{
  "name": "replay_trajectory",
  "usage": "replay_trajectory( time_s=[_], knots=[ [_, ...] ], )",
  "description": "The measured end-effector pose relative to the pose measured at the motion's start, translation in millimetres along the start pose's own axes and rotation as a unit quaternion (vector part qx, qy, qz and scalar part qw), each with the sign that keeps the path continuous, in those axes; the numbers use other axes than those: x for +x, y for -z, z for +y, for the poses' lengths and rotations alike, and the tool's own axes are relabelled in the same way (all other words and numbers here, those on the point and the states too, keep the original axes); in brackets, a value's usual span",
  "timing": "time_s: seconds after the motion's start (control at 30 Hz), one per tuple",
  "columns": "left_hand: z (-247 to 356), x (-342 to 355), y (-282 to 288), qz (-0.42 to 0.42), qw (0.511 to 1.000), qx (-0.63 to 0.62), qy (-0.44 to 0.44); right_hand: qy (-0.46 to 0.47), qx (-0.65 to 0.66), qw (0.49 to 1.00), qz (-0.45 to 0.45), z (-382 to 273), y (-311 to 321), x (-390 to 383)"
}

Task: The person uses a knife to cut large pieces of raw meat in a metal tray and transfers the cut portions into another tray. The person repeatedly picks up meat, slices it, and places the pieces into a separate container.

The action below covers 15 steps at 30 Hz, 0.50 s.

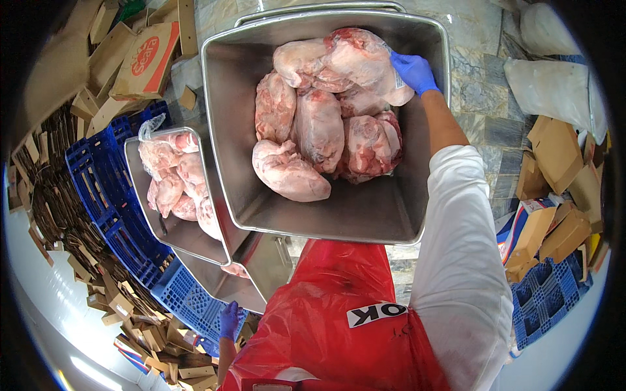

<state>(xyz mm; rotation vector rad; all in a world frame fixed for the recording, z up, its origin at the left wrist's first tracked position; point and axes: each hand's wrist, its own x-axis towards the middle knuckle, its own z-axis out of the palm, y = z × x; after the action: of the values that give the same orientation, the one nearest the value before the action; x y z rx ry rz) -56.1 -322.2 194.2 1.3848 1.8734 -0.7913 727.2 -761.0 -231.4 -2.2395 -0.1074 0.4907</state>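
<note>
A deep stainless-steel bin (274, 208) stands in front of me with several large, pale-skinned pieces of raw meat (318, 127) piled in its far half. At the far right of the pile, my right hand (415, 72), in a blue glove, grips the end of one large piece of meat (360, 57). A white label shows on that piece near my fingers, and my fingertips are partly hidden. My left hand (229, 319), also blue-gloved, hangs low at my left side near a light-blue plastic crate. Its fingers look slightly apart, with nothing seen in them.
Left of the bin, a smaller steel bin (171, 238) holds more meat pieces, and another steel container (270, 264) stands beside it. Blue pallets (98, 176), stacked flattened cardboard (55, 189) and boxes (147, 62) line the left. Cardboard (554, 153), white sacks (554, 91) and a blue pallet (548, 296) lie right.
</note>
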Motion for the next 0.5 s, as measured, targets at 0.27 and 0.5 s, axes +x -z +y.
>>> replay_trajectory(
  time_s=[0.27,0.5],
  knots=[
    [-5,-1,-3,-0.001,1.000,0.008,-0.001,0.034,-0.098,0.993,-0.049,-25,13,5],
    [17,11,-11,0.004,0.999,0.009,-0.032,0.035,-0.177,0.983,-0.017,-37,5,11]
  ],
)
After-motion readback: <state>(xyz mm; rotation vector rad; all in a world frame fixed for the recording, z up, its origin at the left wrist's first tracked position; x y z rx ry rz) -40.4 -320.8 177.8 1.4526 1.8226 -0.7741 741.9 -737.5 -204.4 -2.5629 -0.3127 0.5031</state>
